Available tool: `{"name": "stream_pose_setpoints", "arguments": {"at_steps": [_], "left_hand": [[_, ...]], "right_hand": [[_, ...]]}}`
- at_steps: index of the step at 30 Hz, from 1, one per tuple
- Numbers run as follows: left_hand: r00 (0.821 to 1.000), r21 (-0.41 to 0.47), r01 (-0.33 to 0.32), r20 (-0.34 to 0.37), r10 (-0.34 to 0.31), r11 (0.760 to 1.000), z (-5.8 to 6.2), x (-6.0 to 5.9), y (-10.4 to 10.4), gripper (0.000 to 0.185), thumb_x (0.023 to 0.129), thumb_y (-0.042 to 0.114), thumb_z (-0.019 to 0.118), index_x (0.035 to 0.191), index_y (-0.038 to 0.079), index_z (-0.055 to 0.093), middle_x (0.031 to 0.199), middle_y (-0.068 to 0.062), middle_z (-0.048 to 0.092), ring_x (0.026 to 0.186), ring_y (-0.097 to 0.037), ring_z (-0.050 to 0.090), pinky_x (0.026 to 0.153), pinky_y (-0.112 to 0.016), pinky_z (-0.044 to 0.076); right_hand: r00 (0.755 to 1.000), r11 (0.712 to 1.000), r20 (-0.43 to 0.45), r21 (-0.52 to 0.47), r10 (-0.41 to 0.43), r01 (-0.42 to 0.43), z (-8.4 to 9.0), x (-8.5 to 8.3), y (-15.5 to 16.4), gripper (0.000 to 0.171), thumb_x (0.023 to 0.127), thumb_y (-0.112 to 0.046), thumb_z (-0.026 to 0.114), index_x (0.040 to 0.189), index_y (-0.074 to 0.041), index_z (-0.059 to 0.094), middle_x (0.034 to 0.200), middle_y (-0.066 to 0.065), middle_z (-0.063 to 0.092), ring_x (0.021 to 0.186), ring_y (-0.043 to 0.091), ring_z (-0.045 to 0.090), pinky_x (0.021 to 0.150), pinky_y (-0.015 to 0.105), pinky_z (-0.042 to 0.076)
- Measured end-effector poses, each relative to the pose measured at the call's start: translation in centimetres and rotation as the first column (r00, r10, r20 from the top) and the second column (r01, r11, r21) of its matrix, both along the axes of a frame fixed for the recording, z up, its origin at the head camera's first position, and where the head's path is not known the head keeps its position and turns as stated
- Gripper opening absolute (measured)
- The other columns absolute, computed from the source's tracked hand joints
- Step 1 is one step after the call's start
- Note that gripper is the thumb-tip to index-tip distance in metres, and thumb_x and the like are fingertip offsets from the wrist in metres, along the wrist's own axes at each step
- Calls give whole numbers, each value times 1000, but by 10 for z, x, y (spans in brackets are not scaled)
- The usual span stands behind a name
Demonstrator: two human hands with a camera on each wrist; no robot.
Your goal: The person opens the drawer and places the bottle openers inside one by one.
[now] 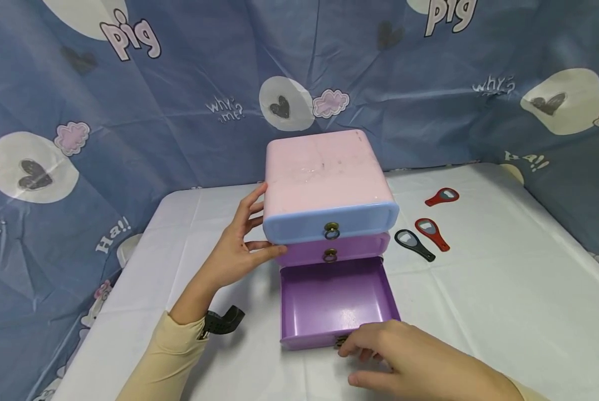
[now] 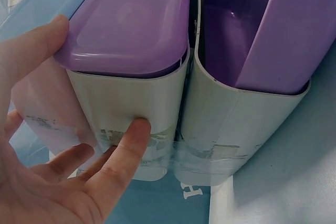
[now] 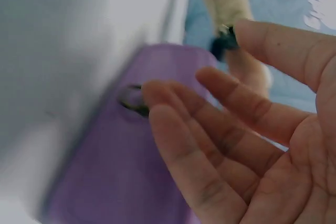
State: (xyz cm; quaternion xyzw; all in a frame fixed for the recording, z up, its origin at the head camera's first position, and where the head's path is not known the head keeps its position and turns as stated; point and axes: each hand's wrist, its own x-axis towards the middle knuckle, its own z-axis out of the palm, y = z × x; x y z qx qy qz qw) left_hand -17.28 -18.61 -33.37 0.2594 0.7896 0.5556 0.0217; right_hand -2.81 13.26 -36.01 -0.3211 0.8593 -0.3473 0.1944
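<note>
A small stacked drawer unit (image 1: pixel 324 167) with a pink top stands on the table, its blue upper drawer (image 1: pixel 294 227) and purple middle drawer (image 1: pixel 299 253) pushed in. Its purple bottom drawer (image 1: pixel 290 312) is pulled out, the bare floor inside showing. My left hand (image 1: pixel 229 253) steadies the unit's left side, fingers spread, with the thumb on the front edge near the blue and purple drawers. The left wrist view shows a finger against the pale side casing (image 2: pixel 121 95). My right hand (image 1: pixel 404 353) hovers at the bottom drawer's ring pull (image 3: pixel 128 100), fingers loosely bent and nothing gripped.
Right of the unit lie a black bottle opener (image 1: pixel 415 245) and two red ones, one nearer (image 1: pixel 440 240) and one farther back (image 1: pixel 432 200). White cloth (image 1: pixel 505 289) covers the table. A blue printed curtain (image 1: pixel 189 72) hangs behind.
</note>
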Motion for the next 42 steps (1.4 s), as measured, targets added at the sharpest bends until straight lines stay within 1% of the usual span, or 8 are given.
{"name": "stream_pose_setpoints", "arguments": {"at_steps": [7, 12, 16, 19, 24, 29, 36, 42], "left_hand": [[1000, -6, 3, 3, -3, 1000, 0, -1, 1, 119, 87, -1, 88, 167, 53, 20, 166, -9, 38, 149, -33, 52, 94, -35, 66], [1000, -7, 3, 9, -3, 1000, -1, 0, 1, 118, 87, -1, 88, 167, 53, 20, 165, -9, 38, 149, -34, 52, 94, -35, 65], [1000, -5, 1, 12, -1, 1000, -1, 0, 1, 118, 87, -1, 88, 167, 53, 20, 165, -10, 38, 149, -34, 52, 95, -35, 65], [1000, -4, -1, 11, 1, 1000, -1, 0, 1, 119, 86, -1, 89, 167, 53, 20, 165, -10, 38, 149, -34, 52, 95, -35, 65], [1000, -4, -4, 10, 4, 1000, -1, 1, 0, 119, 86, -1, 89, 167, 54, 20, 165, -9, 38, 149, -34, 52, 94, -35, 66], [1000, -8, -1, 11, 1, 1000, -1, 1, 0, 118, 87, -1, 89, 167, 53, 20, 165, -9, 38, 149, -34, 52, 94, -35, 66], [1000, -7, -4, 14, 4, 1000, -2, 0, 0, 118, 86, -1, 89, 167, 53, 21, 165, -9, 38, 149, -34, 52, 94, -35, 66], [1000, -1, -9, 9, 9, 1000, 0, 0, 0, 118, 86, -1, 89, 167, 53, 21, 165, -10, 38, 148, -33, 52, 94, -35, 66]], "right_hand": [[983, 989, -182, -149, -34, 7, 30, -10, 26, 7, 105, -38, 72, 108, -32, 73, 83, -25, 66, 77, -10, 62, 66, 18, 57], [975, 974, -164, -190, -152, 120, 45, -33, 52, 7, 105, -28, 74, 112, -30, 75, 88, -17, 72, 80, 2, 67, 67, 23, 58], [980, 947, -58, -274, -191, 168, 45, -60, 77, 13, 106, -13, 70, 117, -17, 75, 92, -4, 75, 81, 14, 72, 71, 28, 61], [967, 920, 31, -301, -252, 249, 41, -81, 93, 17, 108, -11, 66, 123, -7, 72, 98, 2, 77, 85, 18, 74, 75, 31, 65], [902, 875, 97, -221, -420, 431, 27, -113, 114, 32, 109, -24, 66, 134, -3, 67, 106, -2, 79, 90, 15, 76, 76, 33, 64], [855, 848, 143, -125, -498, 515, 9, -136, 129, 45, 109, -32, 67, 141, -1, 64, 110, 2, 78, 91, 13, 74, 71, 29, 60], [845, 855, 200, -59, -496, 515, -14, -155, 137, 50, 108, -29, 68, 142, 7, 61, 86, 2, 66, 74, 9, 60, 66, 27, 55], [863, 868, 90, 50, -497, 495, -25, -163, 131, 52, 105, -30, 72, 141, 7, 64, 78, 0, 65, 70, 12, 58, 62, 27, 52]]}}
